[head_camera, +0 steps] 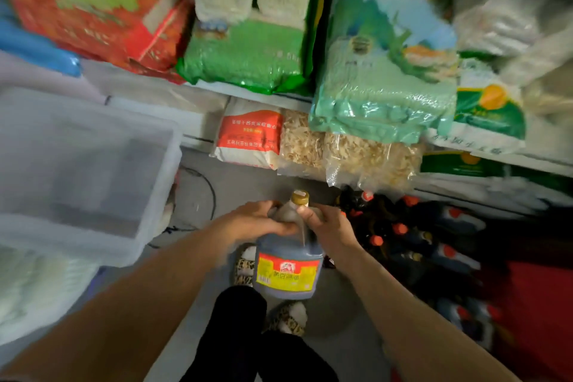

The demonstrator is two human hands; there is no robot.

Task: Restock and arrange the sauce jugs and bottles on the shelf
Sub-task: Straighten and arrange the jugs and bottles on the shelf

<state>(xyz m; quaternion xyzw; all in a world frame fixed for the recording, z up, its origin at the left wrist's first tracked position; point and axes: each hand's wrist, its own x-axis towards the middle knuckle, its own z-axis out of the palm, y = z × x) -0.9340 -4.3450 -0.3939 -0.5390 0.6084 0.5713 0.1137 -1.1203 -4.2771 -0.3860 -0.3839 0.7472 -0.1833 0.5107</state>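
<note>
I hold the soy sauce jug (286,260) upright by its neck, left hand (257,222) and right hand (328,226) both wrapped round it. The dark bottles (403,226) sit just right of the jug, nearer my right hand.

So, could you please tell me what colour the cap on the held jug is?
Gold, on the sauce jug's cap, seen in the head view.

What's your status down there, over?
Both hands, left and right, grip jug by its neck. Jug held above floor. Bottles crowd low shelf at right.
</note>
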